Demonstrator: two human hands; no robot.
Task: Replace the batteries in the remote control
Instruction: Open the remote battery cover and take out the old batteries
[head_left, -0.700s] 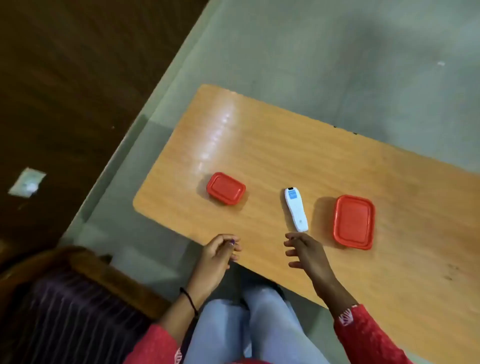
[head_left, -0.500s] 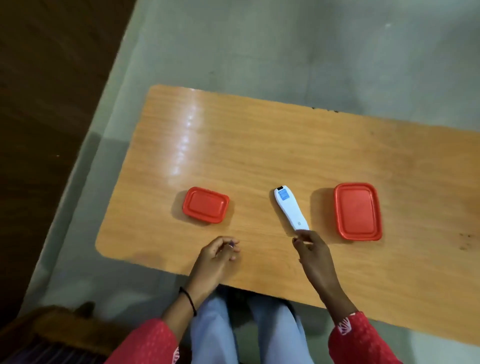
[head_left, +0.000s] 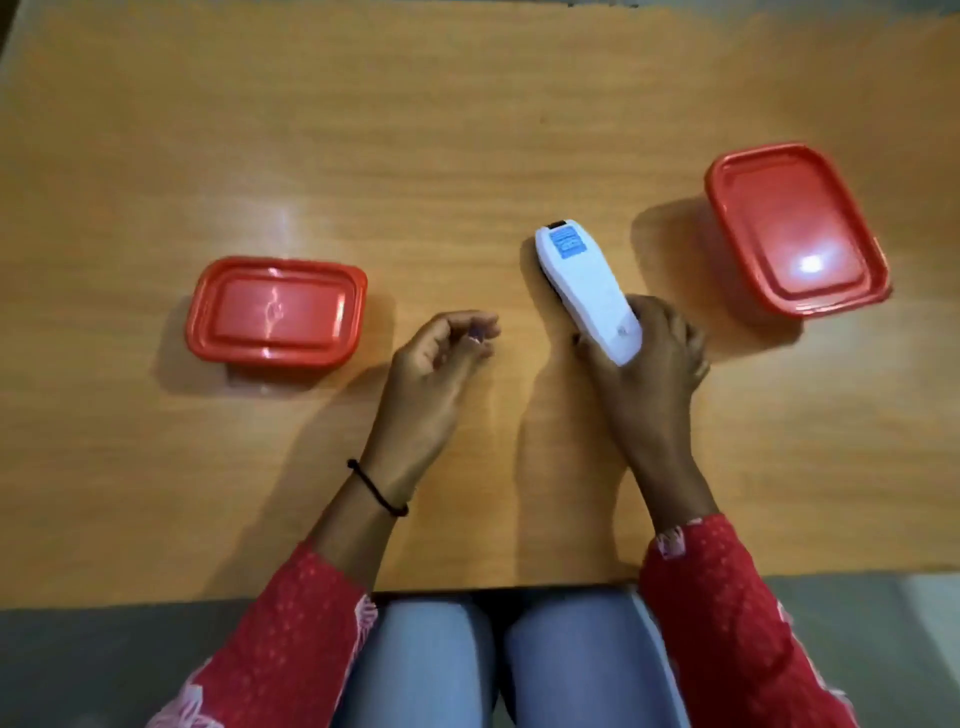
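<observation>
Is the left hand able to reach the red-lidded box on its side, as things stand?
Probably yes: the left hand holds nothing, and only bare table lies between it and the red-lidded box. The right hand, holding the remote control, is off that path.

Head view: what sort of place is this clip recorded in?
Likely a plain indoor room staged for the task; home or workplace cannot be told. A wood-grain table sits over a grey floor, with a left red container and a right red container on it, lids on.
</observation>
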